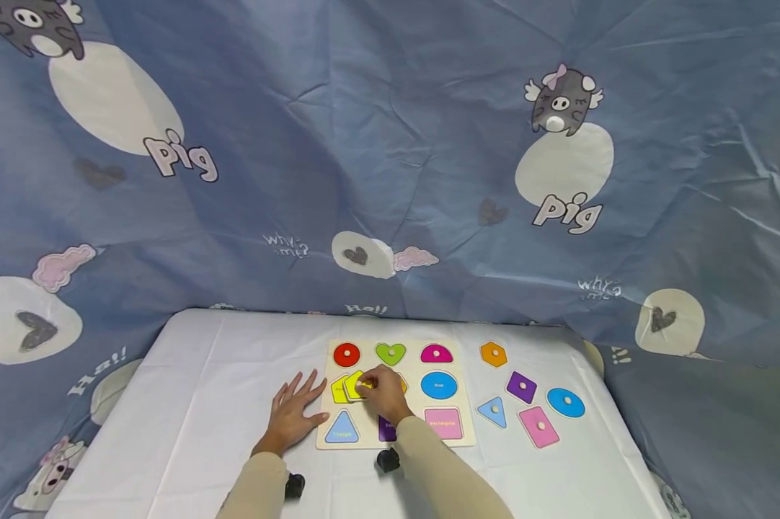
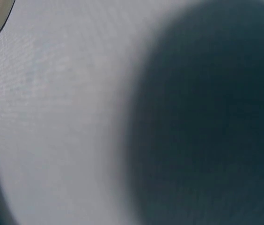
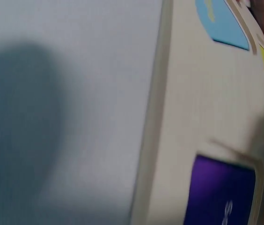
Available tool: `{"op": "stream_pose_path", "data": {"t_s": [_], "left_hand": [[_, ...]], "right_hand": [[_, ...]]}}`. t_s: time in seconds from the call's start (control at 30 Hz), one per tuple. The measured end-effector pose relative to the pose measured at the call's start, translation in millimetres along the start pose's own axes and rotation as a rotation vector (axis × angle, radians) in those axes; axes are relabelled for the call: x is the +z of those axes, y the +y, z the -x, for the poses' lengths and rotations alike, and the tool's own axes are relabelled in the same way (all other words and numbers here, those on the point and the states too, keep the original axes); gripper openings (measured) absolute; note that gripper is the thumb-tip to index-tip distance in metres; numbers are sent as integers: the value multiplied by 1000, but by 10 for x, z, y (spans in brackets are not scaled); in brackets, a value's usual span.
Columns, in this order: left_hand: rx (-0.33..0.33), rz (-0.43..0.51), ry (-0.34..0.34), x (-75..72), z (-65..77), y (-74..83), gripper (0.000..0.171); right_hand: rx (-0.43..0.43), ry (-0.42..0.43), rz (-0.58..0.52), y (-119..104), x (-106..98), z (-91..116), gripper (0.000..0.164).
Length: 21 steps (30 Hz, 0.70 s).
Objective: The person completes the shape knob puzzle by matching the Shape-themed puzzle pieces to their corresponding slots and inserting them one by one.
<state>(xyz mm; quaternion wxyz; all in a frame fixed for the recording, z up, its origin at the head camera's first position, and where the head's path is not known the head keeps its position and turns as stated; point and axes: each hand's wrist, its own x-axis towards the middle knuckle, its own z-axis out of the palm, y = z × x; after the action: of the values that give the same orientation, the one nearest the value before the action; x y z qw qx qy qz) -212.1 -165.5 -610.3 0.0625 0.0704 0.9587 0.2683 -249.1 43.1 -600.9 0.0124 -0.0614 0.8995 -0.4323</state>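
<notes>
In the head view a wooden shape puzzle board [image 1: 412, 437] lies on the white table. My right hand [image 1: 387, 395] pinches a yellow, many-sided puzzle piece [image 1: 353, 386] above the middle row. The piece is turned and partly covers the yellow recess [image 1: 337, 391] at the board's left; fingers hide its right part. My left hand [image 1: 293, 411] lies with fingers spread, thumb and fingertips at the board's left edge. Close by are the blue triangle recess [image 1: 342, 428] and the purple recess [image 3: 221, 192], which is partly under my right arm in the head view.
Right of the board lie loose knobbed pieces: an orange hexagon [image 1: 494, 355], a purple square [image 1: 522, 388], a blue triangle [image 1: 492, 413], a pink rectangle [image 1: 538, 427] and a blue oval [image 1: 566, 403]. On the board's top row sit a red circle [image 1: 347, 355], green heart [image 1: 391, 354] and magenta semicircle [image 1: 436, 354].
</notes>
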Motion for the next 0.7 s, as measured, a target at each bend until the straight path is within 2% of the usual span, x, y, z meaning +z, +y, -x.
{"op": "stream_pose_path", "data": {"t_s": [0.27,0.43,0.7], "left_hand": [[14,4,5,-30,12,20,68],[15,10,9,-23,13,8,68],[8,12,6,-37,28,33,68]], "right_hand": [[-25,-20,67,-97,127,-41,11],[-45,-26,66,-145,162,-43,11],[16,-27,110,-175,235,-31,10]]}}
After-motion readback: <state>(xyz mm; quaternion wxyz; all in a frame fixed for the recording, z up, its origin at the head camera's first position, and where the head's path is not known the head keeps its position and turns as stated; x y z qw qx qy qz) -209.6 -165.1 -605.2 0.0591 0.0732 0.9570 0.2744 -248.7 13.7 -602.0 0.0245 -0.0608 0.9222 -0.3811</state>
